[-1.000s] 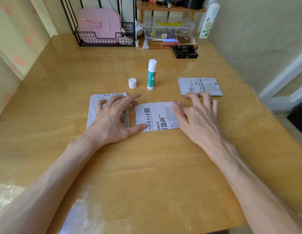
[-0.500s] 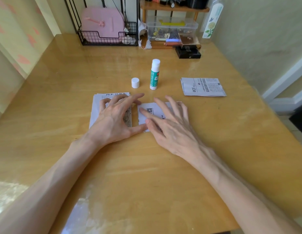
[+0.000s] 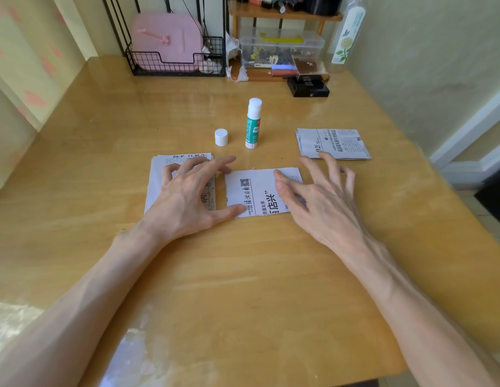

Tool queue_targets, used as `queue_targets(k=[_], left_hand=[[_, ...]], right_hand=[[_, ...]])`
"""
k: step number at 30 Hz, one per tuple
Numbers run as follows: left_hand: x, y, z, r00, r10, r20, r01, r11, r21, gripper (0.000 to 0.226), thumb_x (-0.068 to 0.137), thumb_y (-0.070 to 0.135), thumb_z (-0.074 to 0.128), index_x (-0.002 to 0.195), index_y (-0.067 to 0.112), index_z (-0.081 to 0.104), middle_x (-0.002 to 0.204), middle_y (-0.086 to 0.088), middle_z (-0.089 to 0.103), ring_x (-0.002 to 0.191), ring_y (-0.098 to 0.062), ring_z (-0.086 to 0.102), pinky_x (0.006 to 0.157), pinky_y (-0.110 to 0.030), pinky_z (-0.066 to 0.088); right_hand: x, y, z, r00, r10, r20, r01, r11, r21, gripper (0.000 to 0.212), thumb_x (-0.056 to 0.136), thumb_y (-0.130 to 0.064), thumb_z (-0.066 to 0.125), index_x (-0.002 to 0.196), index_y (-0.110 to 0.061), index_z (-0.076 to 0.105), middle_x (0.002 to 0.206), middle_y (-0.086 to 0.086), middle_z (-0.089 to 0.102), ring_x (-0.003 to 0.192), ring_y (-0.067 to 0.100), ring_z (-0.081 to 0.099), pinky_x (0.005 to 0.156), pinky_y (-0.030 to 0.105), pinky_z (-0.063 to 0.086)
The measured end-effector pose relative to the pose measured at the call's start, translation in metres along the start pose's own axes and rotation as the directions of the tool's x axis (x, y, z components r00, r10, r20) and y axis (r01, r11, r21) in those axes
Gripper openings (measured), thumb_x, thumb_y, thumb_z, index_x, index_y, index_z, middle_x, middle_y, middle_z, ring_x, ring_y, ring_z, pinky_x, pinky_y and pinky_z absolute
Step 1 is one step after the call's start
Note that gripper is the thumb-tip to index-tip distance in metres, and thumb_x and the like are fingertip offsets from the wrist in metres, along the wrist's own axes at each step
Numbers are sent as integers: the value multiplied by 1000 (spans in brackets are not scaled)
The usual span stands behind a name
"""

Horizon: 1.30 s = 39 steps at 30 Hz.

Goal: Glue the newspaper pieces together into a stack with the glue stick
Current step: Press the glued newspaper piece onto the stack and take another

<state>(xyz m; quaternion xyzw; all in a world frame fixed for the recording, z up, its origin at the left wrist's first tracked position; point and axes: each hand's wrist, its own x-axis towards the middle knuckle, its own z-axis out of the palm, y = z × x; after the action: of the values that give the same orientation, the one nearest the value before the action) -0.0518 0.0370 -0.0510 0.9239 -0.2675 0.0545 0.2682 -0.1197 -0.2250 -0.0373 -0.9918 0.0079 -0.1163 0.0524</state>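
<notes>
Left hand [image 3: 191,192] lies spread over a pile of newspaper pieces [image 3: 159,177] at the left. Its fingers are bent and pressing down without gripping, and the thumb reaches across to pin the near left corner of the middle piece [image 3: 254,191]. Right hand [image 3: 322,198] is loose too, fingers fanned and a little curled, holding nothing. Its thumb rests on the right part of that middle piece, which lies flat on the wooden table [image 3: 243,275]. The longest fingertip reaches the near edge of a second pile [image 3: 341,142] to the right; I cannot tell whether it touches. Beyond the hands the glue stick [image 3: 253,124] stands upright, with its white cap [image 3: 221,137] just to its left. Against the far wall sit a wire basket [image 3: 148,62] with a pink case [image 3: 170,34], a clear plastic box [image 3: 282,47] and a small black box [image 3: 308,86].
</notes>
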Motion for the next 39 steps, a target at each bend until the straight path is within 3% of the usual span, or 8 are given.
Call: queue_targets(k=[5,8,12,14,20,28,33,39], left_hand=[[0,0,0,1000,0,-1,0,1000,17,88,73,87,57,149,47,41,135,28,56,143,-8,37,118,-50,22],[0,-1,0,1000,2,-1,-2,1000,24,86,73,88,57,148,47,43,136,28,56,143,-8,37,117,-50,23],[-1,1,3,1000,4,-10,-4,999,46,89,71,89,56,148,47,42,138,25,56,143,-11,37,116,-49,24],[-1,3,3,1000,9,-12,-8,999,48,90,71,89,56,149,46,42,137,26,57,143,-11,36,115,-47,24],[-1,3,1,1000,18,-20,-16,998,58,88,72,89,56,148,48,42,136,27,57,143,-10,35,114,-45,23],[-1,3,0,1000,17,-8,-16,997,76,82,72,90,55,141,46,51,135,24,57,144,-11,34,114,-47,23],[-2,3,0,999,38,-19,-36,997,61,75,73,88,56,135,46,57,134,28,56,143,-12,36,113,-47,23],[-2,5,-1,999,42,-16,-41,997,66,72,74,87,58,134,46,58,134,30,55,143,-11,35,114,-45,23]], right_hand=[[2,5,-1,997,45,-59,-45,999,0,62,105,-70,19,131,-47,70,159,-2,46,152,30,23,115,55,22],[5,-1,2,991,56,-119,-50,997,54,65,102,-72,29,133,-34,72,160,2,44,150,28,29,114,53,26],[17,-26,2,989,123,-81,-113,987,118,94,93,-81,36,162,-18,35,167,12,25,153,29,26,116,52,29],[24,-44,4,988,142,-60,-135,984,115,104,92,-84,39,167,-15,19,170,14,19,155,30,22,117,52,27],[34,-62,18,978,208,3,-208,975,76,125,79,-96,43,168,-16,8,170,12,17,159,31,12,123,57,19],[24,-7,9,945,325,39,-327,939,108,113,87,-88,44,168,-16,13,166,13,26,155,29,21,121,50,19],[19,8,8,954,297,28,-298,947,116,92,99,-74,42,166,-14,21,161,7,32,151,25,28,119,42,21],[17,8,13,959,280,-48,-273,955,113,69,107,-54,42,163,-15,30,155,10,41,145,28,38,115,45,26]])
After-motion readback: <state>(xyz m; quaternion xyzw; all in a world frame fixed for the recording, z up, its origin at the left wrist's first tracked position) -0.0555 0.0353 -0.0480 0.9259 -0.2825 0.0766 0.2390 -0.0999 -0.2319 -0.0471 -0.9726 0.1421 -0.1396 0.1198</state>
